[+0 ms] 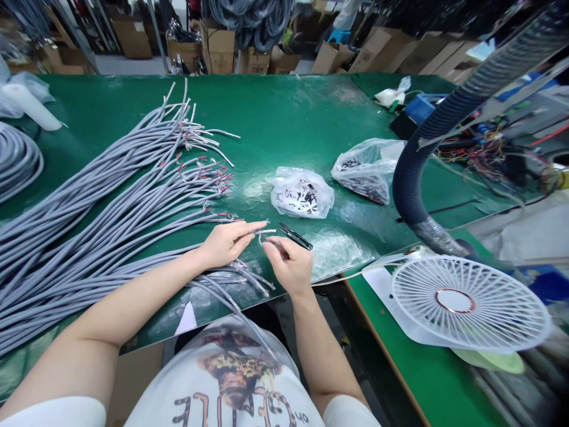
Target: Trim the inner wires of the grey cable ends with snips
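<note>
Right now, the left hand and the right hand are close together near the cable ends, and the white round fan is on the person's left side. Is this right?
Not quite: the fan's side is wrong. The head view shows the white round fan on the person's right. The left hand and right hand are indeed close together near the cable ends.

A white fan [471, 302] sits at lower right; cardboard boxes [220, 50] line the top of the frame.
</note>
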`<state>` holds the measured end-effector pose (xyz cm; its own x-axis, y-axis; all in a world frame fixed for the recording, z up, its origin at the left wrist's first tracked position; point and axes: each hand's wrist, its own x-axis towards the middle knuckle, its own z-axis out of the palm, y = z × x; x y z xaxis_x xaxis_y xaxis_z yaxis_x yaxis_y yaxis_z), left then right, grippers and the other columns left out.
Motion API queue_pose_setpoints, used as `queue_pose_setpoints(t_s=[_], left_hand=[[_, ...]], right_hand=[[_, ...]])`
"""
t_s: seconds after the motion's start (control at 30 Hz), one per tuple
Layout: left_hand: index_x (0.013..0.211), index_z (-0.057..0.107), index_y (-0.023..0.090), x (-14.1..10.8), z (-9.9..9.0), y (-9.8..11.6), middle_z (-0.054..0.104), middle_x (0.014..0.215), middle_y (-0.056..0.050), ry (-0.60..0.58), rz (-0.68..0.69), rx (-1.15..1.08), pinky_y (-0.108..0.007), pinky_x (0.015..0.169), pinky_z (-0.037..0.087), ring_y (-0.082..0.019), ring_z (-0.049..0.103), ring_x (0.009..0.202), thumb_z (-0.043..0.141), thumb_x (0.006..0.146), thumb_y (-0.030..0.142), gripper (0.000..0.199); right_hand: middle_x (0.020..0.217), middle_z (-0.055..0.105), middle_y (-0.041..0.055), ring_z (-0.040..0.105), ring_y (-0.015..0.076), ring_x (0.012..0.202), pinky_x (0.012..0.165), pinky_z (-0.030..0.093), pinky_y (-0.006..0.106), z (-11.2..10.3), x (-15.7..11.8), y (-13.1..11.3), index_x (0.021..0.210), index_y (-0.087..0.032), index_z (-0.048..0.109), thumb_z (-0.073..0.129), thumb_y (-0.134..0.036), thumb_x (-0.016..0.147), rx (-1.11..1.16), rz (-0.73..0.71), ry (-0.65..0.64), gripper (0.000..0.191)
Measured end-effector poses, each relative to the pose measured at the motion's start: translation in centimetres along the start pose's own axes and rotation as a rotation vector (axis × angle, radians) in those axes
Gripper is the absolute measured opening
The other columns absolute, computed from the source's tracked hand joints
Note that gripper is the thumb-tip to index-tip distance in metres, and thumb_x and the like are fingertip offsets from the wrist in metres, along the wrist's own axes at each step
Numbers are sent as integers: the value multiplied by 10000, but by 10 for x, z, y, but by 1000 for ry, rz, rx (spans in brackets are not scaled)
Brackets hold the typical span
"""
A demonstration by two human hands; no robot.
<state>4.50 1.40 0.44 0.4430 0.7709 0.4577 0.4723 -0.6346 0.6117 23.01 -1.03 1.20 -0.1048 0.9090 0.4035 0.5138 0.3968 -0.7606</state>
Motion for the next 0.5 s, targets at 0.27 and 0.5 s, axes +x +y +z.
queue_pose_setpoints(t_s=[0.27, 0.5], left_hand=[[1239, 578, 165, 2, -2, 2, 702, 1024, -80, 46, -59, -165, -255, 802, 502, -140, 655, 861, 443, 922, 222, 349], [1408, 337, 137, 1, -5, 3, 474, 628, 64, 37, -210, -368, -187, 577, 375, -71, 437, 552, 495, 886, 218, 551]], right_hand=[[562, 534, -9, 434, 101, 506, 556, 386, 235, 20, 13, 0, 742, -181, 647, 494, -278, 877, -49, 0, -64, 226], [538, 427, -45, 342, 80, 488, 494, 308, 225, 1, 19, 15, 729, -176, 617, 583, -323, 823, 120, 93, -174, 178]])
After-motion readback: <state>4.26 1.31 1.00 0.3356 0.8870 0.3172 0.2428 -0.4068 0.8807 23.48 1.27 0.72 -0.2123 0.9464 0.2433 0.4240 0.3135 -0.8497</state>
